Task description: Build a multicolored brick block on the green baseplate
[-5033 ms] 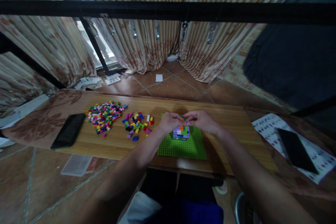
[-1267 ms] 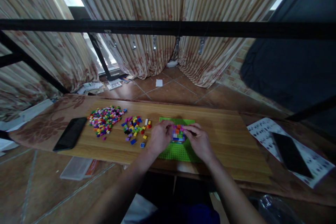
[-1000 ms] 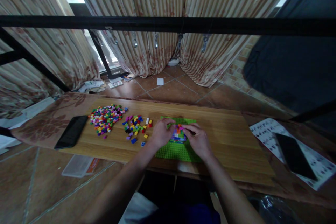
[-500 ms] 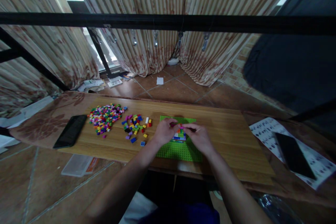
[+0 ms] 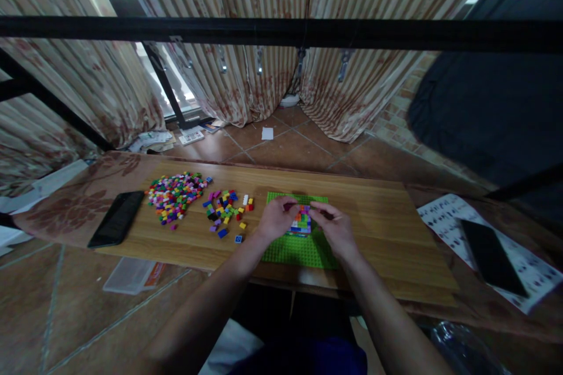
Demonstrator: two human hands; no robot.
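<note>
A small block of many-coloured bricks (image 5: 301, 224) stands on the green studded baseplate (image 5: 299, 255). At its left side is my left hand (image 5: 277, 218), thumb and fingers curved and apart, near the block's upper left corner. My right hand (image 5: 333, 224) is just right of the block, its fingers bent toward the block's top. Whether a small brick sits between the right fingertips is too small to tell. Part of the block's left side is hidden behind my left hand.
Left on the wooden board (image 5: 373, 234) lie a large pile of bricks (image 5: 176, 194) and a smaller scattered group (image 5: 226, 208). A dark tablet (image 5: 116, 218) is at the far left. At the right, a black phone (image 5: 491, 256) rests on a printed sheet (image 5: 444, 217).
My right fingertips have moved slightly right, away from the block's top, and more of its top shows. My left hand is nearly unmoved. The view has shifted a little.
</note>
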